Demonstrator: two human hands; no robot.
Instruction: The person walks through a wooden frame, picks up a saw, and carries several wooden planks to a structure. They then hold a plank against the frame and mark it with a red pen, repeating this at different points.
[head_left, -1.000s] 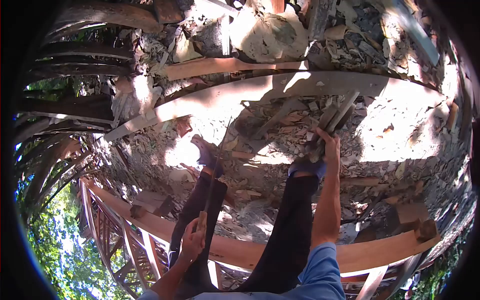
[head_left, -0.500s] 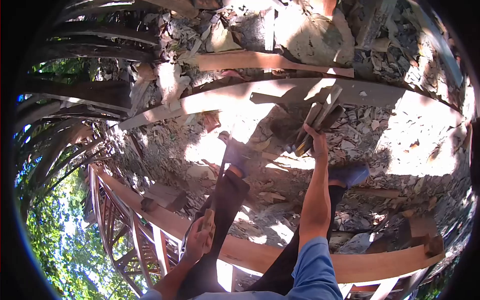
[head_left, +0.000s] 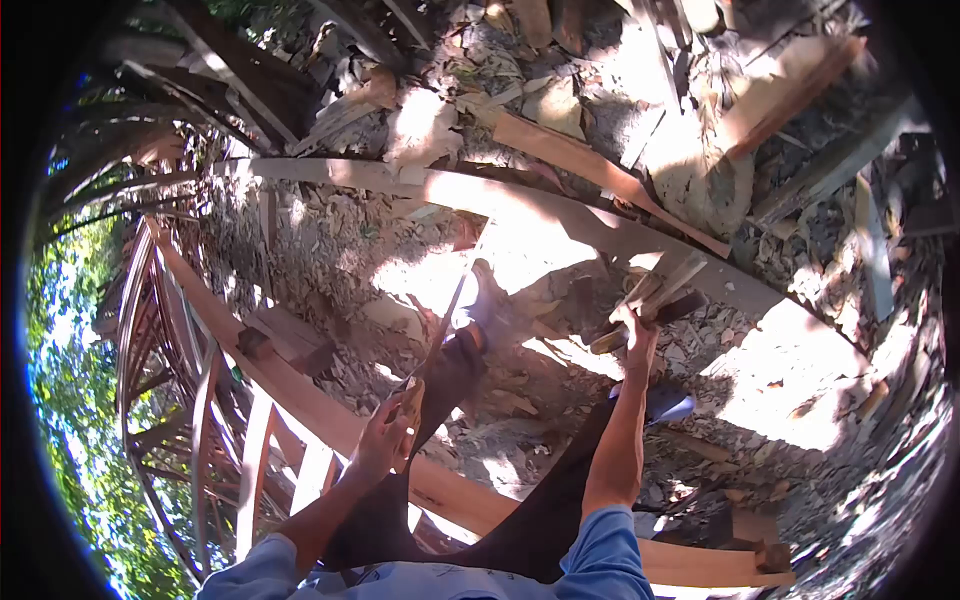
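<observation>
Wood chips and dry leaves cover the ground (head_left: 530, 375), with sunlit patches between a long plank (head_left: 540, 210) and a light-brown beam (head_left: 330, 420) running behind the person's legs. The left hand (head_left: 383, 435) is closed around the wooden handle of a long-bladed tool (head_left: 413, 400), whose thin blade slants up toward one shod foot (head_left: 474, 300). The right hand (head_left: 638, 338) grips a cluster of wood pieces (head_left: 655, 292), held out near the long plank's lower edge; whether they touch it is unclear. Just below that hand is the other foot (head_left: 668, 404). Beyond the plank's upper edge lies a tapering board (head_left: 575, 158). A dark wood block (head_left: 255, 343) sits toward the beam's left end.
</observation>
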